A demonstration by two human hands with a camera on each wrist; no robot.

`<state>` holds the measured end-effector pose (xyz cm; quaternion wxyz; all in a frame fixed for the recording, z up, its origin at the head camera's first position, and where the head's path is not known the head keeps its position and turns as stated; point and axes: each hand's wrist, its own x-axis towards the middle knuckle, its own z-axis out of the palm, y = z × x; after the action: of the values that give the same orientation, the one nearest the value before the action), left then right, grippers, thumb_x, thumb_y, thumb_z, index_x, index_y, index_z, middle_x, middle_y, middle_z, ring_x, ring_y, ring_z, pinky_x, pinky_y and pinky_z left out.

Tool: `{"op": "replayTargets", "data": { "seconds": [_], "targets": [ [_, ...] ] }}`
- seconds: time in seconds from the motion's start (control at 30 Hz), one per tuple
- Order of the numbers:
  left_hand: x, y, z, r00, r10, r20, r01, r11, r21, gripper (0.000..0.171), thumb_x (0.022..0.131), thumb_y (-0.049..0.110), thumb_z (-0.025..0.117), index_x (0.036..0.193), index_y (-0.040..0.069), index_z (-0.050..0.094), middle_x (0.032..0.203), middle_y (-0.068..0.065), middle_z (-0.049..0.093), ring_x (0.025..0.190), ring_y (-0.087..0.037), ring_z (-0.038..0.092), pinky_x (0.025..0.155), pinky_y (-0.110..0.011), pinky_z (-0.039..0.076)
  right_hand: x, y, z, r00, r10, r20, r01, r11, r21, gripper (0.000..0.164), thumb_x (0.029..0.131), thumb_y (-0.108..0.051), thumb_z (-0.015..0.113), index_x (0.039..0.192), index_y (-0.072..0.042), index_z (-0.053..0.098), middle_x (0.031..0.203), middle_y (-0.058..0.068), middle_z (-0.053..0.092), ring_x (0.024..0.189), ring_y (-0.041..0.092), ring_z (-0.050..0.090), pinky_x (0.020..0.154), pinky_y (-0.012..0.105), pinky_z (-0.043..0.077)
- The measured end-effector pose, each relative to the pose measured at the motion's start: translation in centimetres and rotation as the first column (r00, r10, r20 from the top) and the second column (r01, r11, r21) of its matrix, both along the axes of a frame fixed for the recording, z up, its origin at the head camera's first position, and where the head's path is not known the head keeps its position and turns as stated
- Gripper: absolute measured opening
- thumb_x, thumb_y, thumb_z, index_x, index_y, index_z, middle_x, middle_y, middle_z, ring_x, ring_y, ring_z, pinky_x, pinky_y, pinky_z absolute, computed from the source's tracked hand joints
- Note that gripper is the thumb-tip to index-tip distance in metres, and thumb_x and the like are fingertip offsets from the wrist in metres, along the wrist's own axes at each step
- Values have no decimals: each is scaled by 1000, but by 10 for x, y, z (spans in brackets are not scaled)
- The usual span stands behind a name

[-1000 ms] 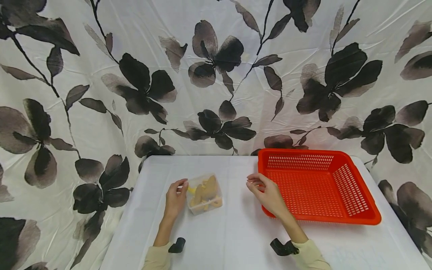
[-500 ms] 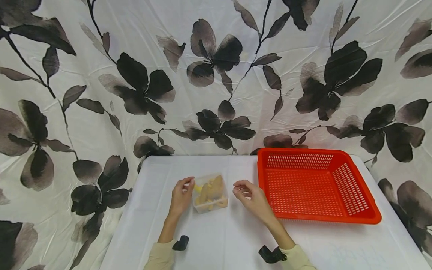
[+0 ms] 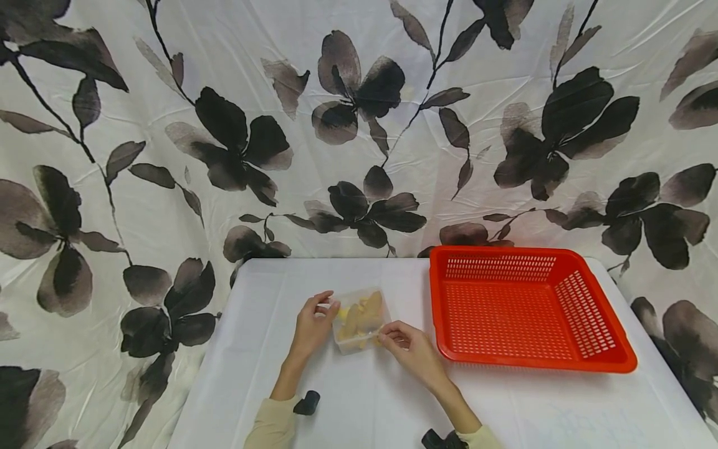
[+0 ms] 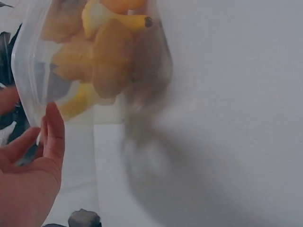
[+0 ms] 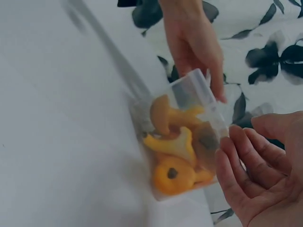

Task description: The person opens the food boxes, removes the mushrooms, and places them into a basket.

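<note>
A clear plastic box (image 3: 349, 347) is over the white table, left of a red basket. Inside lie several yellow-orange mushroom-shaped pieces (image 5: 173, 146), one round with a dark spot. My left hand (image 3: 316, 324) pinches the box's left rim; in the left wrist view thumb and fingers (image 4: 55, 127) sit on either side of that edge. At the box's near right corner, my right hand (image 3: 412, 349) has its fingertips at the wall. The right wrist view shows its fingers (image 5: 234, 142) loosely bent and the thumb apart from the box. Whether the base touches the table, I cannot tell.
The red perforated basket (image 3: 533, 363) stands on the right side of the white table (image 3: 269, 280), with nothing visible in it. A floral cloth (image 3: 348, 81) hangs behind the table's back edge. Dark wrist cameras (image 3: 306, 403) sit at both sleeves.
The left hand and the box have shifted to the right together. From beside the basket, the right hand has come left to the box's near right corner. The basket stays in place.
</note>
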<state>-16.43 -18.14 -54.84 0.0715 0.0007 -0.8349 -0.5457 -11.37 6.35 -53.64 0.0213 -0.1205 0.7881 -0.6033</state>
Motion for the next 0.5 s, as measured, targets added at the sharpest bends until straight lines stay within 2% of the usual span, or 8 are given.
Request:
{"op": "replayTargets", "data": {
  "seconds": [0.17, 0.33, 0.5],
  "targets": [
    [5, -1, -4, 994, -91, 65, 93, 995, -33, 78, 91, 27, 81, 153, 0, 42, 132, -17, 51, 103, -23, 54, 84, -31, 50, 2, -4, -9, 999, 3, 51, -1, 999, -36, 9, 96, -16, 74, 102, -9, 75, 91, 0, 74, 88, 12, 69, 82, 24, 56],
    [16, -7, -10, 968, -192, 160, 204, 977, -61, 111, 80, 36, 89, 163, 9, 20, 147, -12, 38, 117, -27, 46, 96, -44, 45, 3, -7, -17, 996, 27, 87, -21, 997, -72, 16, 98, -18, 72, 106, -5, 74, 95, 9, 75, 90, 27, 73, 79, 23, 56],
    [21, -11, -18, 958, -234, 165, 246, 967, -58, 123, 73, 35, 95, 165, 13, 16, 147, -11, 36, 121, -27, 43, 98, -47, 43, 4, -13, -26, 994, 59, 92, -49, 994, -101, 22, 100, -18, 69, 112, 1, 73, 96, 16, 76, 91, 38, 73, 76, 25, 57]
  ]
}}
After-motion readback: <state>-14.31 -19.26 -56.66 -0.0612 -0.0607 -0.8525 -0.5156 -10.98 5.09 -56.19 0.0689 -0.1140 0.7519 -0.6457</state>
